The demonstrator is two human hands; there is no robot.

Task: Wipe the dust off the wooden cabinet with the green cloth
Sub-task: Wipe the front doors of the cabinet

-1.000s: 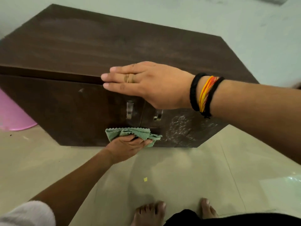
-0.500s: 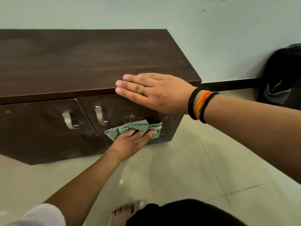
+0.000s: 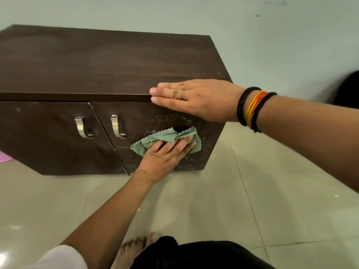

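A low dark wooden cabinet stands against the wall, with two doors and metal handles. My left hand presses the crumpled green cloth flat against the right door, where pale dust smears show. My right hand, wearing a ring and black and orange wristbands, rests flat with fingers together on the top's front right edge.
Pale tiled floor lies in front of the cabinet. My bare foot is at the bottom. A pink object sits at the left edge and a dark bag against the wall at right.
My left hand slid the cloth to the right and up across the right door. The view shifted; my right hand stayed on the top edge.
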